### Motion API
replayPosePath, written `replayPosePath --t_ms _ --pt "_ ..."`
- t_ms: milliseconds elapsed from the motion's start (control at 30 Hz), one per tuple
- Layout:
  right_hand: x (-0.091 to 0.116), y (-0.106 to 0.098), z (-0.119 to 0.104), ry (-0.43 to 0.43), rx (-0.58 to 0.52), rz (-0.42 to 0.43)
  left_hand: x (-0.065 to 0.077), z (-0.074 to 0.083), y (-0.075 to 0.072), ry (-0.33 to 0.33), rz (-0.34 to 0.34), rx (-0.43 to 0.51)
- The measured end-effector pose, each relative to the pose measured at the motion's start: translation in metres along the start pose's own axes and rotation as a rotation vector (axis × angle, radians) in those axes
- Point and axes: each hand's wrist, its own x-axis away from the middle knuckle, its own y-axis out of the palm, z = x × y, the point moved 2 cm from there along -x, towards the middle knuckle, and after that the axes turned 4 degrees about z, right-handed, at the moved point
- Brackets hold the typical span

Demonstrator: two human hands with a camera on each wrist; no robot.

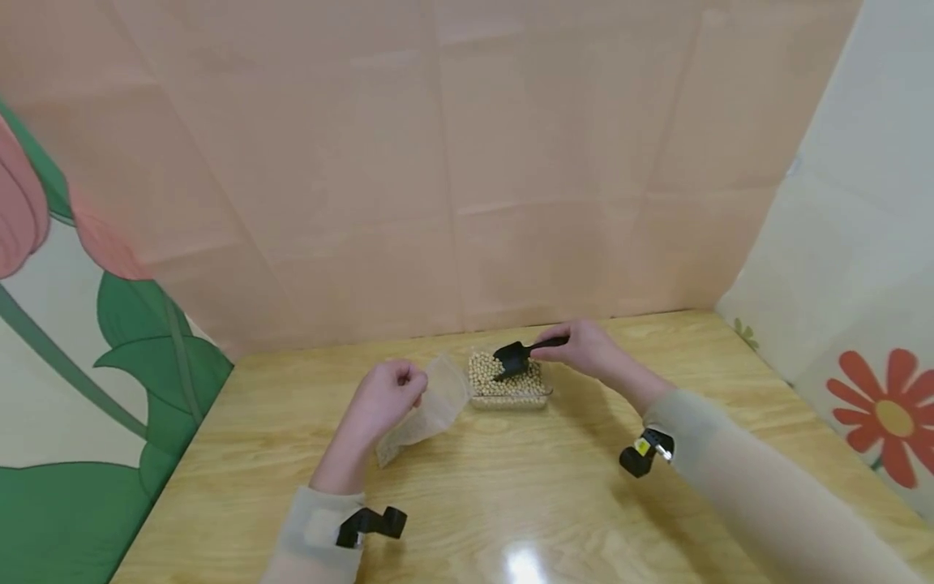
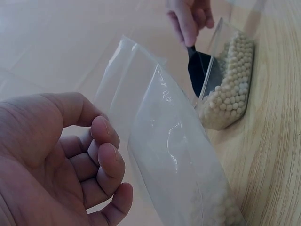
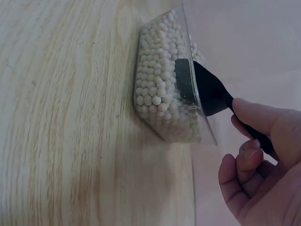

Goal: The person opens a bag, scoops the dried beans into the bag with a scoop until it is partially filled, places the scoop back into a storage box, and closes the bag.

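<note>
My right hand (image 1: 581,347) grips the handle of a small black scoop (image 1: 513,361). The scoop's blade is sunk among pale round beads (image 3: 157,70) in a clear plastic box (image 1: 511,401); the box wall shows part of the blade through it. To the left of the box, my left hand (image 1: 385,395) pinches the edge of a clear plastic bag (image 2: 164,127) between thumb and fingertips. The bag slants down toward the tabletop, and some beads (image 2: 218,209) lie in its lower end.
The box stands on a wood-grain table (image 1: 474,487) near its back edge. Behind it hangs a pinkish cloth (image 1: 452,178). Flower-patterned panels flank the table, with green leaves (image 1: 160,357) at left and a red flower (image 1: 893,418) at right.
</note>
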Motion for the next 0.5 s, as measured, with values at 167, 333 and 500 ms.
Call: replayPosePath --t_ms 167,333,500 --pt "-0.001 0.006 0.006 0.036 -0.105 -0.044 0.003 0.000 0.001 0.001 -0.014 0.019" --pt "-0.001 0.011 0.013 0.051 -0.143 -0.053 0.002 0.001 0.002 0.010 -0.011 0.009" --pt "0.000 0.014 0.018 0.064 -0.149 -0.059 0.000 0.001 0.002 0.010 -0.010 0.011"
